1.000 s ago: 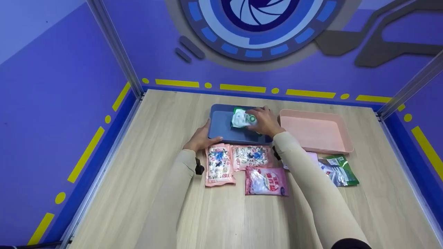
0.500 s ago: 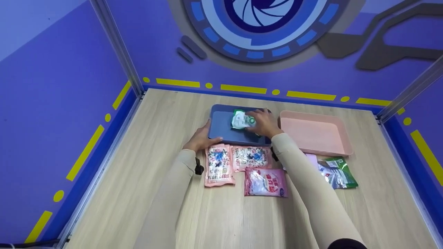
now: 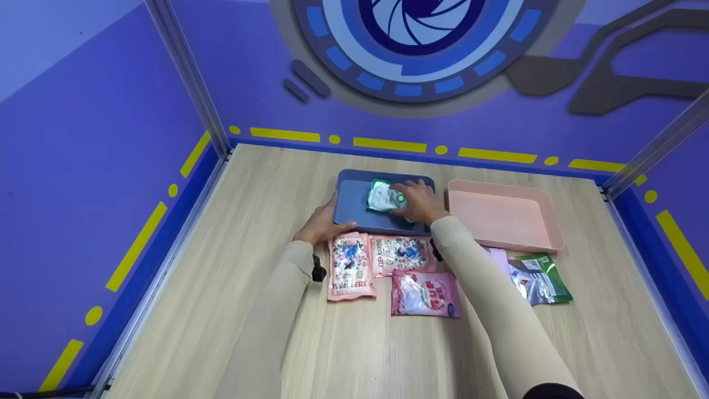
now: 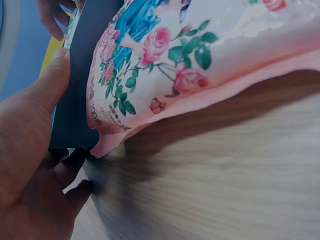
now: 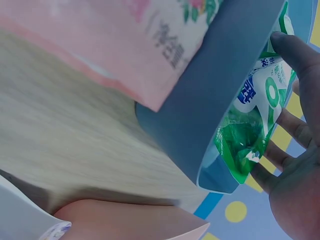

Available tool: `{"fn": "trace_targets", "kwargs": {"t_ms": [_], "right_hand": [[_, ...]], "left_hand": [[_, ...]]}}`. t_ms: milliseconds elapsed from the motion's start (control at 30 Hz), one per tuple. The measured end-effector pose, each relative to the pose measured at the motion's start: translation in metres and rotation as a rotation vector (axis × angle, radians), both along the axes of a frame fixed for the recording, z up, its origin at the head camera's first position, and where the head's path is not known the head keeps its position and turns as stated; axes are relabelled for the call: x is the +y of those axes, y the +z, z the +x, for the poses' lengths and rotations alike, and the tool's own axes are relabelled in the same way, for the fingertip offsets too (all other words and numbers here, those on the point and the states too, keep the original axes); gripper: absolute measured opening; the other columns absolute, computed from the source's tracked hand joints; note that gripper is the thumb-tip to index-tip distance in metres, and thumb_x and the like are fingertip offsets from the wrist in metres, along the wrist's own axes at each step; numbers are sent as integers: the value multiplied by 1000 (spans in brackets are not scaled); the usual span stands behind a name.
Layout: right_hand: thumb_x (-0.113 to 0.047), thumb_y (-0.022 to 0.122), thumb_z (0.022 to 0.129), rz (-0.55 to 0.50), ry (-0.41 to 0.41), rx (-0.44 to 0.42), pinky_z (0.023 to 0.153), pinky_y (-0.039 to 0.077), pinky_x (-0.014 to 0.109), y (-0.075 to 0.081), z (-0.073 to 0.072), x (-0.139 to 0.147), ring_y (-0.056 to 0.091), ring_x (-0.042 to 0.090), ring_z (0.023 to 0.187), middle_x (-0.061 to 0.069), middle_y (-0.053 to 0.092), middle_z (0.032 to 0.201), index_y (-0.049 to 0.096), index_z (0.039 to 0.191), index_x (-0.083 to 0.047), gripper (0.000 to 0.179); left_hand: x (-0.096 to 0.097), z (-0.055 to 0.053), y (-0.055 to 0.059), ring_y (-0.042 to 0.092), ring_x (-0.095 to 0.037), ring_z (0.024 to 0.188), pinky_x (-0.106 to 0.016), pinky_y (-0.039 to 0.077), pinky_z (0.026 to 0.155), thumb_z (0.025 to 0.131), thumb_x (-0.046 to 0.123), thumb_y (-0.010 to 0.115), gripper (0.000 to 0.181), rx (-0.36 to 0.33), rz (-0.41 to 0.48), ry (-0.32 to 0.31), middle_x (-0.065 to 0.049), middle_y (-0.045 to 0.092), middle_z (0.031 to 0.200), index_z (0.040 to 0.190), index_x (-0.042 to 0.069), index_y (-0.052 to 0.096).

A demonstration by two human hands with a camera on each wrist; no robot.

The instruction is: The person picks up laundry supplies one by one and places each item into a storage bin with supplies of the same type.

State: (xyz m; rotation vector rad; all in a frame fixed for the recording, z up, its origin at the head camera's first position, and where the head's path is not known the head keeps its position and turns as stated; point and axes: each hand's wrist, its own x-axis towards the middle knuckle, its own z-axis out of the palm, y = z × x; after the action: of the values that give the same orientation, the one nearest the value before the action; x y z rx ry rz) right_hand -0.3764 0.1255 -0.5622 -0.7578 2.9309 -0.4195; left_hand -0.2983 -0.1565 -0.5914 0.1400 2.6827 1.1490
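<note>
A green-and-white packet [image 3: 381,196] is at the blue tray [image 3: 350,202], tilted partly inside its rim in the right wrist view. My right hand [image 3: 419,203] holds this packet, thumb on one edge and fingers along the other [image 5: 300,125]. With my left hand [image 3: 322,220] I grip the tray's near left corner. In the left wrist view the thumb [image 4: 56,75] lies on the rim and the fingers bend round the outside. Two pink floral packets, one upright [image 3: 351,266] and one sideways [image 3: 402,255], lie against the tray's near side.
A pink tray [image 3: 501,216] stands right of the blue one. In front lie a pink-red packet [image 3: 425,293], a green-and-silver packet [image 3: 540,280] and a lilac packet [image 3: 499,259], partly covered by the right sleeve. Purple walls enclose the wooden table [image 3: 266,183].
My right hand and the green-and-white packet have shifted slightly left and toward me within the blue tray. The left hand stays at the tray's corner.
</note>
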Motion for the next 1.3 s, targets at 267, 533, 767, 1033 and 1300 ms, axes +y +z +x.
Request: {"fn": "trace_targets", "kwargs": {"t_ms": [267,533,767,1033,1300], "right_hand": [[-42,83,86,17,-12,-8,117,30,65,2,0,-2,44,44,135,12,55,148,55,149,-25,71],[-44,84,85,21,11,-17,116,31,65,-2,2,0,44,44,133,15,52,148,49,153,-27,79],[-48,84,84,29,18,-54,121,20,66,-4,4,4,36,47,143,19,44,155,41,158,-29,88],[-48,81,86,29,35,-86,121,18,66,-7,5,8,28,48,149,22,32,163,36,161,-26,90],[-51,81,86,42,32,-90,120,21,68,-8,5,9,28,48,148,21,31,164,35,161,-28,91]], "left_hand": [[0,0,3,22,-33,155,-46,25,125,95,45,73,108,-3,-2,4,-15,16,170,166,10,0],[1,0,3,22,-34,155,-46,24,125,95,44,73,107,1,-3,0,-16,16,170,166,9,0],[1,1,2,21,-34,155,-46,24,125,95,44,73,107,-3,-2,-4,-16,15,171,166,10,0],[0,2,3,23,-33,154,-44,26,124,95,43,73,107,25,-9,-20,-18,17,169,165,5,2],[0,1,1,23,-34,154,-46,26,124,95,44,74,108,4,-8,3,-17,17,170,165,7,1]]}}
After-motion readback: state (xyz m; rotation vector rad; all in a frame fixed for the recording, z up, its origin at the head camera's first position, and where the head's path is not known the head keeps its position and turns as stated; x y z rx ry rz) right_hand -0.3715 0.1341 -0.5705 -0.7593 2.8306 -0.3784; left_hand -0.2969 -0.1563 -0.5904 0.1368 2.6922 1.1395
